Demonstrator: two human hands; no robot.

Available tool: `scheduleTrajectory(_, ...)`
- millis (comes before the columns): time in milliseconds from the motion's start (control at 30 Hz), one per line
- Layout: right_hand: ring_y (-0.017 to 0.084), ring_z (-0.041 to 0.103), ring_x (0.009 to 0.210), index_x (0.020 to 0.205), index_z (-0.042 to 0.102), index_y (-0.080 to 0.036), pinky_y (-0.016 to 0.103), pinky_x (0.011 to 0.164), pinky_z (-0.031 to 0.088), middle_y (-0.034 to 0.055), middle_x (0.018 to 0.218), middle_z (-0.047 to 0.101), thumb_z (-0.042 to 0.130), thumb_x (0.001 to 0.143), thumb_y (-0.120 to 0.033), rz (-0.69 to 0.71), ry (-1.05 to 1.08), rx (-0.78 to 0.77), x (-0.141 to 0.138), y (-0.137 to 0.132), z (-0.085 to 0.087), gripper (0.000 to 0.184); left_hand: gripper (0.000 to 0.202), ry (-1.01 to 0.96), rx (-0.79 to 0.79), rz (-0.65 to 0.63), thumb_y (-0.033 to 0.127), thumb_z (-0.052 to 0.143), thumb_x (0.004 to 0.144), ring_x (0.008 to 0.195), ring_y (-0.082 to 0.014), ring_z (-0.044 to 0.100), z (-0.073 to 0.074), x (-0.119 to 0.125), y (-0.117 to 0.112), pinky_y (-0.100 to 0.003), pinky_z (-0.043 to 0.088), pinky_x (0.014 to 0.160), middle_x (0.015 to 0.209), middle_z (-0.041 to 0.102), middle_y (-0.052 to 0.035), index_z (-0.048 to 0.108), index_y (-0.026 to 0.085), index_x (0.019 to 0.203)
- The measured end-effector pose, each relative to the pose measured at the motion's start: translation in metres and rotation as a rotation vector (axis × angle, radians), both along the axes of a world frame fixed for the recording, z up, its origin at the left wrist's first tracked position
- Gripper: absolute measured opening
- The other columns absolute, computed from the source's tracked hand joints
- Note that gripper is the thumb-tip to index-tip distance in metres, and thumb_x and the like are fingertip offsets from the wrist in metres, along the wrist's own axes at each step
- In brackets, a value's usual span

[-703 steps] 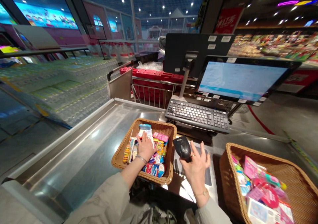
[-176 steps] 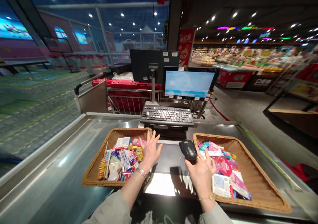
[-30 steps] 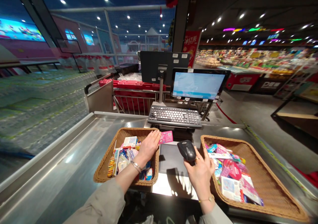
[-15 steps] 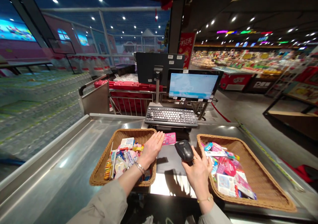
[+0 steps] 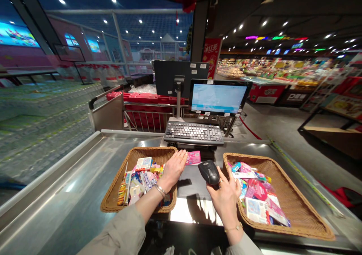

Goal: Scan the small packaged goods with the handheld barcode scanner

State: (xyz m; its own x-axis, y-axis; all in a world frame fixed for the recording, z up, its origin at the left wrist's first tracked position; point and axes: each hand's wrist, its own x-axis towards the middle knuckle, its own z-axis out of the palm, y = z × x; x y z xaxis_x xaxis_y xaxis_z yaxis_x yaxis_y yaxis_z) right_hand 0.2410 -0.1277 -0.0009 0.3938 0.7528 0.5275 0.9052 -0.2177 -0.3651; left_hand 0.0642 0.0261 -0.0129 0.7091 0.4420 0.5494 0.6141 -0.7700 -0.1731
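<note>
L grip [image 5: 173,170] is clenched on a pink pack [image 5: 193,158], fingers at its 9 o'clock end, rest of the pack sticking out to 3 o'clock. Pack sits approx. at 2 o'clock from L grip, just off the far R corner of the L basket [image 5: 157,156]. R grip [image 5: 225,196] grasps a blk scanner [image 5: 209,172] w/ thumb & fingers, some fingers loosely fanned; scanner is at R grip's 11 o'clock & the pack's 4 o'clock, near it but w/ a gap btwn.

Silver bracelet [image 5: 160,191] on L wrist, thin gold one on R.

L basket, at 8 o'clock from L grip, is wicker, w/ mixed small pkgs incl. a white box [image 5: 144,164] toward its 12 o'clock side. R basket [image 5: 294,194], at 3 o'clock from R grip, has pink & multicolor pkgs bunched on its 9 o'clock side, plus a white pic box [image 5: 256,210] nr its 7 o'clock. Both baskets rest on the steel tabletop [image 5: 93,164].

Keyboard [image 5: 194,132] at 12 o'clock from the pack; lit screen [image 5: 218,96] at 1 o'clock, dark monitor back [image 5: 166,76] approx. 11 o'clock. Cart [image 5: 148,115] w/ red load is at 10 o'clock, beyond the tabletop.
</note>
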Motion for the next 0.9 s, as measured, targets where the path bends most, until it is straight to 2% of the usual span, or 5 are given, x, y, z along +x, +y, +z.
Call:
scheduleTrajectory(300,0.030,0.031,0.138,0.104,0.069,-0.023,0.053,0.109,0.020,0.0057,0.126,0.063,0.051,0.081,-0.034,-0.002,-0.008,0.008,0.004,-0.003,-0.004,0.032,0.047,-0.027,0.022,-0.021,0.010,0.036,0.094,0.132,-0.0238,0.049,0.000,0.006,0.001,-0.044,0.044,0.110,0.138,0.055,-0.0163,0.043,0.010,0.140)
scheduleTrajectory(600,0.030,0.028,0.139,0.099,0.069,-0.021,0.054,0.109,0.018,0.0070,0.131,0.060,0.050,0.082,-0.035,-0.016,0.027,-0.005,0.010,-0.010,-0.003,0.029,0.042,-0.005,0.023,-0.038,0.009,0.038,0.093,0.131,-0.0241,0.050,0.005,0.019,-0.002,-0.042,0.043,0.111,0.138,0.055,-0.0170,0.048,0.007,0.135)
scheduleTrajectory(900,0.030,0.029,0.139,0.102,0.069,-0.023,0.054,0.108,0.018,0.0055,0.130,0.061,0.053,0.080,-0.035,-0.073,0.015,0.008,0.022,-0.020,-0.006,0.029,0.045,-0.014,0.047,-0.077,0.009,0.040,0.093,0.132,-0.0234,0.049,-0.002,0.039,0.001,-0.042,0.042,0.112,0.139,0.055,-0.0171,0.046,0.008,0.138)
